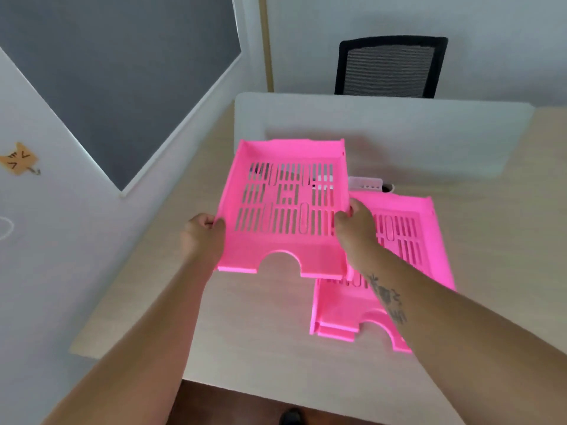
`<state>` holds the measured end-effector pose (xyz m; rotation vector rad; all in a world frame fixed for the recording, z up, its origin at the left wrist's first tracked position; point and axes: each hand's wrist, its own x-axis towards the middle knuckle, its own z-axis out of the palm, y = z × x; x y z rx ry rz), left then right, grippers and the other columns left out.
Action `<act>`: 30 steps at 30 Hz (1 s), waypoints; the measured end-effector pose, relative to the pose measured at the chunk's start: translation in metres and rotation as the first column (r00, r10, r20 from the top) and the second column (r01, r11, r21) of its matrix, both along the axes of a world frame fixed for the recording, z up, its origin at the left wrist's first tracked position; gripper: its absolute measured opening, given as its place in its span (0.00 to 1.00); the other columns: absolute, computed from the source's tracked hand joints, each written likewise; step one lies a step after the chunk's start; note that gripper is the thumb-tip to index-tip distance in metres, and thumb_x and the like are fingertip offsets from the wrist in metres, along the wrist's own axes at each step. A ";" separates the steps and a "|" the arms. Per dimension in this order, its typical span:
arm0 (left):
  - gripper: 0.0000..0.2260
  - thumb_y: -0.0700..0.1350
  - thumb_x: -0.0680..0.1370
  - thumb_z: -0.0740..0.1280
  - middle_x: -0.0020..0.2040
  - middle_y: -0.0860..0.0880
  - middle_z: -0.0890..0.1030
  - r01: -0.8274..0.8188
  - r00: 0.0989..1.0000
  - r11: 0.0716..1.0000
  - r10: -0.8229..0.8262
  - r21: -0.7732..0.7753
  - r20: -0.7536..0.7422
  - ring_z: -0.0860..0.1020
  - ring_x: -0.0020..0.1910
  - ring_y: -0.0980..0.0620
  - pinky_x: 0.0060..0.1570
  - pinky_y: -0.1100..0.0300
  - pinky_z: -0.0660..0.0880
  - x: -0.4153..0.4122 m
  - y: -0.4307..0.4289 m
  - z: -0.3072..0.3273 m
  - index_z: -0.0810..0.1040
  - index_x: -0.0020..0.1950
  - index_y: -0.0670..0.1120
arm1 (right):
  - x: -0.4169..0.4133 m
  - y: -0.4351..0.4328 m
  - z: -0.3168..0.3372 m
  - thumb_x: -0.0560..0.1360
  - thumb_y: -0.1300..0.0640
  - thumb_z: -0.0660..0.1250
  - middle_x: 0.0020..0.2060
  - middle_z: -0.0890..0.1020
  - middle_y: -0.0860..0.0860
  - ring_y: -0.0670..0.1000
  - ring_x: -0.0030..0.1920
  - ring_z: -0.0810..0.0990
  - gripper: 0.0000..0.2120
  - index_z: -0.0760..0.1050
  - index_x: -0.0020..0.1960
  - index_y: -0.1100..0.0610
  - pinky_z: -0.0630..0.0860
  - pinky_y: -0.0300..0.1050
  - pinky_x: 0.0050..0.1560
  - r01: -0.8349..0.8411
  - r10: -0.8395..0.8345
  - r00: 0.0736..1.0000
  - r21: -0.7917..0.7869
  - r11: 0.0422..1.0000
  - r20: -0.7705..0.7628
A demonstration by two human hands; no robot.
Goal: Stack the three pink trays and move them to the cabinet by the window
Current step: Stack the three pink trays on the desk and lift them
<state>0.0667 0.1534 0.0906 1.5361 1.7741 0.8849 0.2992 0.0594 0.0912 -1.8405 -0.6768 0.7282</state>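
Pink trays are still only part-way gathered, by the look of it. Two of them seem to lie nested on the table as a lower pile, a second front edge showing under the upper one at the near corner, though I cannot be sure how squarely they sit. The third tray is held up off the table, just left of that pile and overlapping its near-left corner in the view, tilted a little with its notched front edge toward the person. The left hand is closed on the tray's left side wall, thumb on top. The right hand is closed on the right side wall. What is left, as I judge it: set this tray onto the pile, then carry all three to the cabinet, which does not show here.
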 end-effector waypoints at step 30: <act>0.12 0.44 0.79 0.63 0.31 0.47 0.77 0.285 0.955 0.958 -0.286 -0.020 -0.080 0.72 0.27 0.50 0.26 0.59 0.70 0.125 -0.135 -0.032 0.74 0.36 0.42 | 0.133 -0.158 -0.028 0.78 0.67 0.54 0.54 0.81 0.55 0.47 0.40 0.78 0.23 0.69 0.72 0.57 0.73 0.37 0.33 0.034 -0.014 0.992 -0.160 0.986 0.126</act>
